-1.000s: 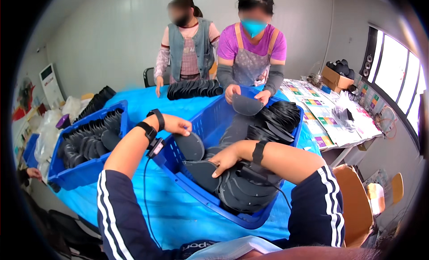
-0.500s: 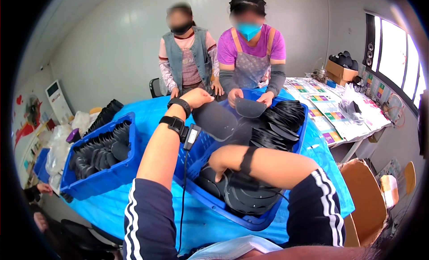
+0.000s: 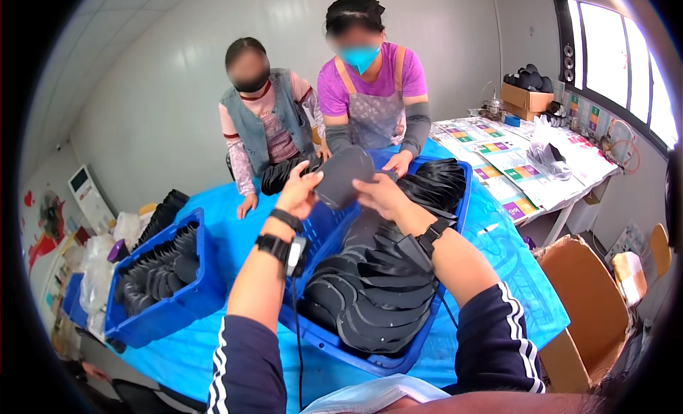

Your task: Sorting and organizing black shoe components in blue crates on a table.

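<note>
Above the large blue crate [image 3: 334, 351], a thin black rounded piece [image 3: 343, 175] is held up between my two hands. My left hand [image 3: 299, 190] pinches its left edge. At the lower right edge, the fingers of my right hand [image 3: 384, 195] are closed on the same piece. Rows of similar black curved pieces [image 3: 370, 300] fill the crate below my forearms, overlapping and standing on edge. Each of my wrists wears a black strap, and the left one carries a small device [image 3: 295, 256] with a cable.
Two co-workers face me across the blue-covered table [image 3: 245, 300]. One has a hand [image 3: 400, 163] by the crate's far edge; the other stands beside a dark stack [image 3: 279, 176]. A second filled blue crate [image 3: 167, 311] stands left. An open cardboard box [image 3: 583, 300] is at right.
My right hand has risen out of the crate to the piece beside my left hand. The piece is now tilted more upright. The view has shifted slightly; the co-worker's half-round piece no longer shows.
</note>
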`<action>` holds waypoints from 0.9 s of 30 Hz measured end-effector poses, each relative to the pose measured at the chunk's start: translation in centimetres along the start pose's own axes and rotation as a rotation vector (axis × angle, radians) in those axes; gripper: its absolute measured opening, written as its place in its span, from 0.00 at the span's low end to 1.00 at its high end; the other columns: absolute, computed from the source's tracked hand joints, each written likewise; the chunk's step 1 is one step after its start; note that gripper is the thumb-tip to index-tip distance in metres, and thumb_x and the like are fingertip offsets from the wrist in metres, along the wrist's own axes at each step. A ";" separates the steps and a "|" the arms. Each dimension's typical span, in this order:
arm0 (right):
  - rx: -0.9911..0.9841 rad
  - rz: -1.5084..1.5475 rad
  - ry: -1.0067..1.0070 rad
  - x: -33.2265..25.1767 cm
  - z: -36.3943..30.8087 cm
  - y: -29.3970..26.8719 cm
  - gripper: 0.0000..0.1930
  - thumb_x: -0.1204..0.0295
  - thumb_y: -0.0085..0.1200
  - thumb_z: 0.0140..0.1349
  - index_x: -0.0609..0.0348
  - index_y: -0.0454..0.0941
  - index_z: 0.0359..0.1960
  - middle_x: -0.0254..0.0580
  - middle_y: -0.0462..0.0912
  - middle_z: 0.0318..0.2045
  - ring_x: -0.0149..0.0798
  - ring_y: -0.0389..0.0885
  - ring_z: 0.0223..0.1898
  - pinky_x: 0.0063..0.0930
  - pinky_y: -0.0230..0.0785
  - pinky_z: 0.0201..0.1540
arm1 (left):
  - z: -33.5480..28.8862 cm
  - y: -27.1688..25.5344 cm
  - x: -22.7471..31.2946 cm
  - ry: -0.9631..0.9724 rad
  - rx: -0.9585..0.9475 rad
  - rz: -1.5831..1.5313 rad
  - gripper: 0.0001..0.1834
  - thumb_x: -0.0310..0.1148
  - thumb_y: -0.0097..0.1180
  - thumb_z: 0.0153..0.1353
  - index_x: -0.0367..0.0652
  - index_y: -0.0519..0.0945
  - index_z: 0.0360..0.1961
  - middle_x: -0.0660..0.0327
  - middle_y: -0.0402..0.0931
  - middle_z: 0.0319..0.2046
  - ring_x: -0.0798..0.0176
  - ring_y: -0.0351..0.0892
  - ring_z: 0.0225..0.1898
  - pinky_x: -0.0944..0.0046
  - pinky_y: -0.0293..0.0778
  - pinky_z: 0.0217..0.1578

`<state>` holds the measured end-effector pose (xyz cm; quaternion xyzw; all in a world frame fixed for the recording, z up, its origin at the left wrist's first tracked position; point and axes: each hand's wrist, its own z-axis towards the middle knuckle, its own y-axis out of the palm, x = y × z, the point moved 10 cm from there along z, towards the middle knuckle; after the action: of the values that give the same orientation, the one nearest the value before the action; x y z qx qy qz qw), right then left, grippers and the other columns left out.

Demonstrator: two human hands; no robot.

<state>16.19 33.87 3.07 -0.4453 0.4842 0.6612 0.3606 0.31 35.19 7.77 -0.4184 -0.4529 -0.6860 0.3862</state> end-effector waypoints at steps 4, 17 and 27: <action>-0.047 0.232 -0.015 -0.9 -1.5 2.1 0.37 0.69 0.59 0.52 0.63 0.48 0.58 0.44 0.67 0.50 0.39 0.69 0.49 0.37 0.66 0.48 | -2.9 1.3 -3.3 0.115 -0.002 -0.343 0.26 0.19 0.47 0.56 0.43 0.56 0.56 0.58 0.69 0.45 0.60 0.72 0.44 0.58 0.71 0.46; -0.056 -1.088 -0.035 1.2 -0.8 1.8 0.47 0.61 0.68 0.34 0.75 0.56 0.54 0.60 0.71 0.45 0.49 0.71 0.48 0.30 0.64 0.49 | -2.7 -5.9 -7.3 -0.118 0.051 0.130 0.12 0.34 0.47 0.61 0.45 0.70 0.45 0.65 0.74 0.32 0.70 0.73 0.33 0.67 0.69 0.37; 0.123 -1.343 -0.402 -1.5 -2.6 -1.3 0.09 0.72 0.45 0.50 0.62 0.77 0.23 0.54 0.78 0.24 0.51 0.77 0.32 0.40 0.68 0.38 | -2.3 -7.2 -8.0 -0.095 0.113 0.188 0.07 0.35 0.50 0.59 0.43 0.74 0.33 0.66 0.76 0.28 0.69 0.76 0.30 0.67 0.71 0.34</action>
<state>18.53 31.67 3.72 -0.4958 0.0651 0.3365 0.7979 -3.94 36.33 -2.28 -0.4688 -0.4673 -0.5995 0.4500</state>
